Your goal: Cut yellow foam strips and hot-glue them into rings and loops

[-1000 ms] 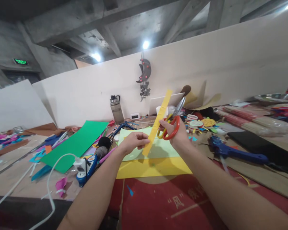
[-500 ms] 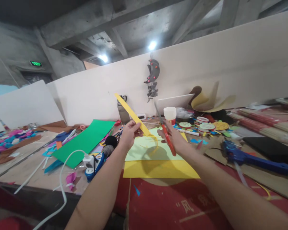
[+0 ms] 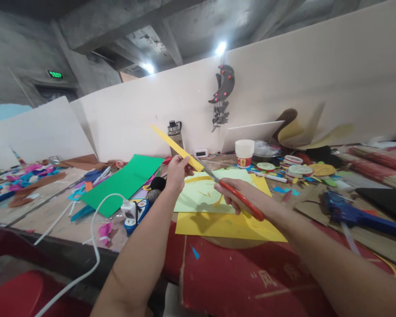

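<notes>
Between thumb and fingers, my left hand [image 3: 178,171] pinches a yellow paper strip [image 3: 171,143] that slants up to the left. My right hand [image 3: 236,193] is closed round the red handles of a pair of scissors [image 3: 240,198]. The scissor blades point up-left and meet the strip's lower right end; whether they are cutting into it is too small to tell. Below both hands lies a pale green sheet [image 3: 193,200] with thin yellow paper offcuts on it. Under that sheet is a yellow sheet [image 3: 198,225].
A green sheet [image 3: 122,185] and a white plug on a cord [image 3: 128,209] lie to the left. Behind stand a bottle [image 3: 175,134] and a paper cup [image 3: 244,154]. A blue glue gun [image 3: 359,213] lies at right, and a red box [image 3: 244,273] is in front.
The scissors have swung from steeply upright to slanting left, and their blades now reach the strip's end. A thin curl hanging from the strip has come away. The view has shifted slightly.
</notes>
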A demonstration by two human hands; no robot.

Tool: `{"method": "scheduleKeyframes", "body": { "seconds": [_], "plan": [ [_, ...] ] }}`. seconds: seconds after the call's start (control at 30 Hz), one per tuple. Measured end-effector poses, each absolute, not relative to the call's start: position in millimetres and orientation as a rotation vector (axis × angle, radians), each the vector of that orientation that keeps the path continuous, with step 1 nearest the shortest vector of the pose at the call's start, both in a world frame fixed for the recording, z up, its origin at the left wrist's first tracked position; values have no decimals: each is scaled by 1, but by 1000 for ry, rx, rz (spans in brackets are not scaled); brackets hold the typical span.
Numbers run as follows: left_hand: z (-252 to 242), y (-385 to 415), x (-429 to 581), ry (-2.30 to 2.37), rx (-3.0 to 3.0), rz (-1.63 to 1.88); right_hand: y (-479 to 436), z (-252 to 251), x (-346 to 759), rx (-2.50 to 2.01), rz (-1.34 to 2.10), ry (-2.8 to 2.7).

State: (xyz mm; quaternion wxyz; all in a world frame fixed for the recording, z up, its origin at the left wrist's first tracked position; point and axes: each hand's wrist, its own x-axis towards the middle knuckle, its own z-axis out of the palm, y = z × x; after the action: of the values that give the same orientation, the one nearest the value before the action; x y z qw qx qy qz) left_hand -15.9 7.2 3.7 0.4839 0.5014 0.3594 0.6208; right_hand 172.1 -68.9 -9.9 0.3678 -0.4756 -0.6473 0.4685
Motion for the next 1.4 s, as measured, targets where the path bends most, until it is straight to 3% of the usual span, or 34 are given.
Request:
{"method": "scheduleKeyframes", "body": {
  "seconds": [0.93,1.4],
  "plan": [
    [3,4,-7,917,1047,1443,-66,-18,170,-1160,1186,-1611],
    [3,-13,21,858,907,1252,-61,-18,160,-889,1067,-1200]
  ]
}}
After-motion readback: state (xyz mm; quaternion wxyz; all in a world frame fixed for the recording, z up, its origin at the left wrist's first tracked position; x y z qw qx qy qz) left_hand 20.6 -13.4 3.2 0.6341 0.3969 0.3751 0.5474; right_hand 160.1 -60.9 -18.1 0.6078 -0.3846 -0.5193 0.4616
